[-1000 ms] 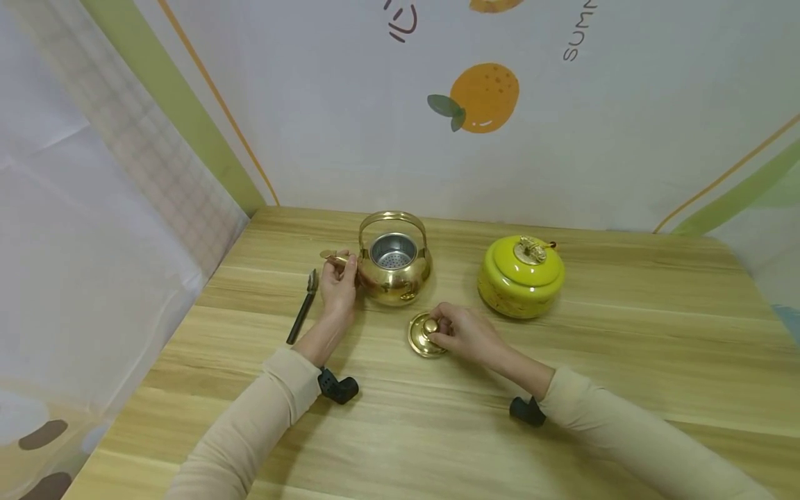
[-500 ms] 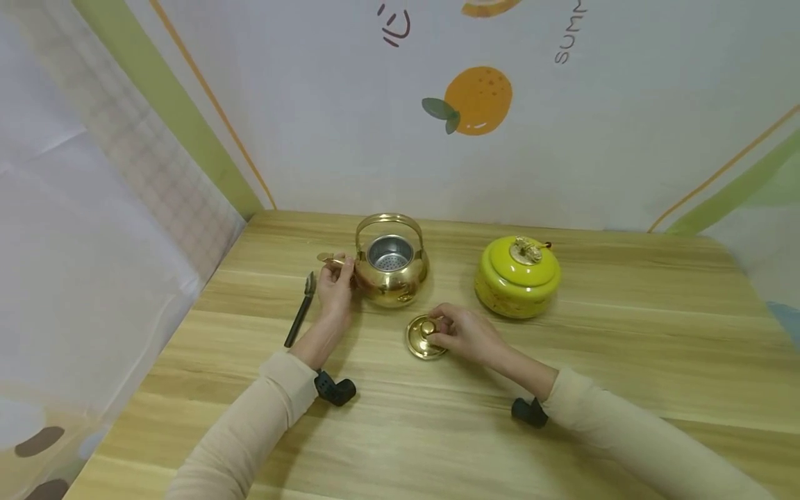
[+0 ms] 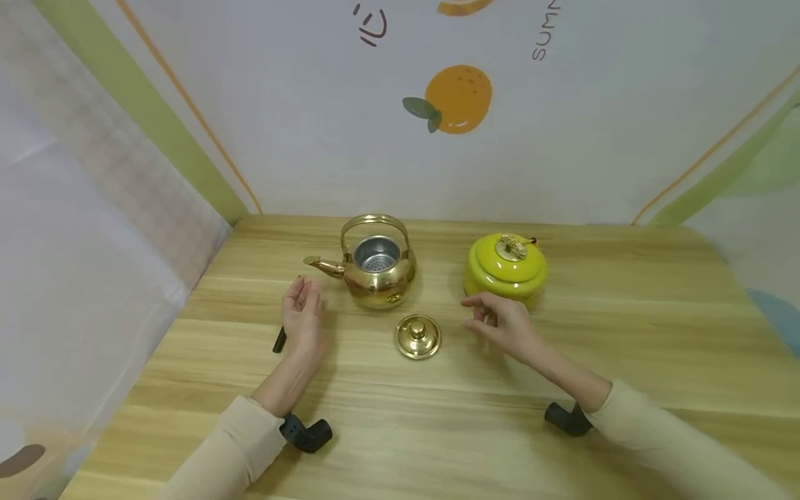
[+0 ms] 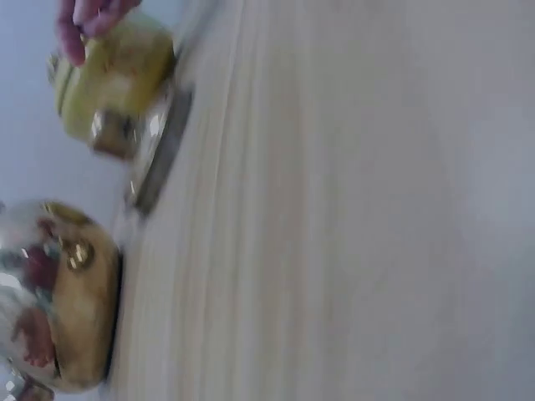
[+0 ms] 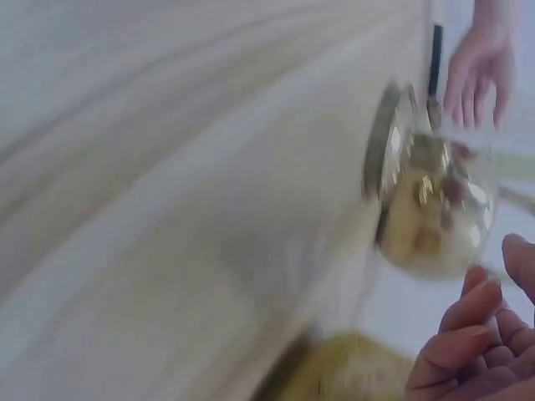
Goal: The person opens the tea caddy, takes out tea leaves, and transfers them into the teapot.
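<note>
A brass teapot (image 3: 378, 281) stands upright at the back of the table, its top uncovered over a perforated metal strainer (image 3: 378, 255). Its spout (image 3: 326, 266) points left. Just below the spout, my left hand (image 3: 303, 312) hovers with loosely bent fingers and grips nothing. The teapot's lid (image 3: 418, 337) lies knob-up in front of the pot. To the lid's right is my right hand (image 3: 505, 325), thumb and fingers apart, holding nothing. It partly covers the front of a yellow lidded jar (image 3: 507, 267). In the right wrist view, the fingers (image 5: 468, 334) are loosely curled.
A dark-handled tool (image 3: 279, 340) lies on the left, mostly hidden by my left hand. The wooden table (image 3: 400, 430) ends at the back against a printed fabric wall (image 3: 562, 139). A black wrist camera (image 3: 306, 434) hangs under the left sleeve.
My left hand has let go of the teapot's spout and drawn back toward me. My right hand has released the lid's knob and moved right, in front of the yellow jar.
</note>
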